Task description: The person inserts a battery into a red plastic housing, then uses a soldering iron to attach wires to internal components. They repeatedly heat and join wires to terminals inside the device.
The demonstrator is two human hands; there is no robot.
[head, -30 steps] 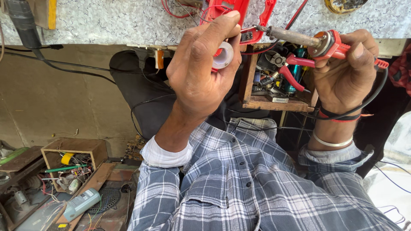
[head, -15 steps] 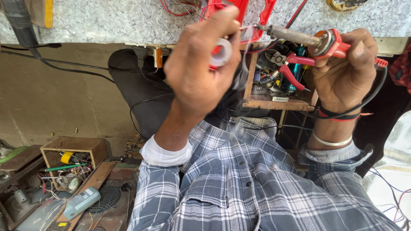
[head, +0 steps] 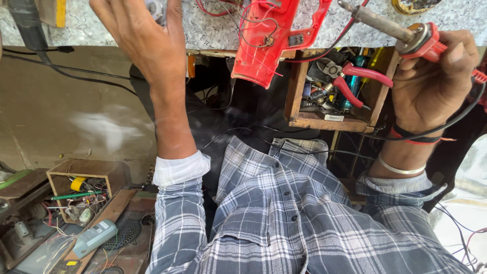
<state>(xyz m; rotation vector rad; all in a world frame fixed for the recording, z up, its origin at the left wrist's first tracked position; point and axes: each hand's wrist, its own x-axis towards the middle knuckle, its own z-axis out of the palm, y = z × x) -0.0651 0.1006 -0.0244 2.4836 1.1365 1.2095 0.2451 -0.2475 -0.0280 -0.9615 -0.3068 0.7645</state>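
Item: red plastic tool housing (head: 276,38), opened, lying on the speckled worktop (head: 213,30) with thin red wires looped across its inside; taken here as the landmark. Right of the housing: soldering iron (head: 401,33), metal barrel pointing up and left toward the housing, red handle gripped in the right hand (head: 431,86), fingers curled tight round the handle, black cord trailing past the wrist; red thread band and a metal bangle (head: 401,167) on that wrist. Left of the housing: left hand (head: 139,35), raised over the worktop edge, fingers closed on a small pale roll (head: 154,7) at the top edge of the view, mostly cut off, so its kind cannot be told. Below and right of the housing: open wooden box (head: 332,81) holding red-handled pliers (head: 357,81) and mixed small parts. Far below and left of the housing: second wooden box (head: 83,190) with wires and a yellow piece, a grey-blue device (head: 94,238) beside it. Both forearms in grey plaid sleeves.
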